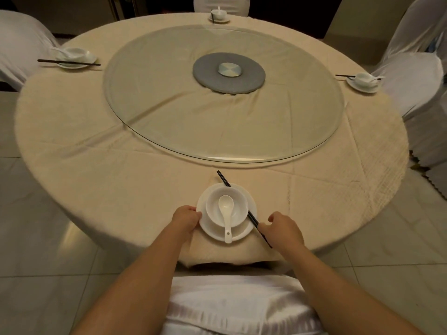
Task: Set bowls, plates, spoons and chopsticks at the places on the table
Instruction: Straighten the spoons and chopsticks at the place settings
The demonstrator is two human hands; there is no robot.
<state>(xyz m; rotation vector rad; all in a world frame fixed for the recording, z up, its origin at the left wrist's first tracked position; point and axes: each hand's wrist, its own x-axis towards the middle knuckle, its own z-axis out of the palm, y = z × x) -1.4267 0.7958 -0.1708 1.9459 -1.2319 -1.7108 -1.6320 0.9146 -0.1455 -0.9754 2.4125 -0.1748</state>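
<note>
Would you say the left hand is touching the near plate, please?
Touching: the head view shows the left hand with fingers curled against the near plate at its left rim.

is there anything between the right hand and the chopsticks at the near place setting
Nothing visible. The right hand already pinches the near end of the chopsticks, which lie across the right rim of the plate beside the bowl. The left hand holds the plate's left edge.

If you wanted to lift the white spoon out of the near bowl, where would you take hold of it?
Pinch the spoon by its handle end, coming from the near side. The handle sticks out over the rim of the bowl and above the plate, towards the person, so fingers can likely close on it; its scoop lies down inside the bowl.
</note>
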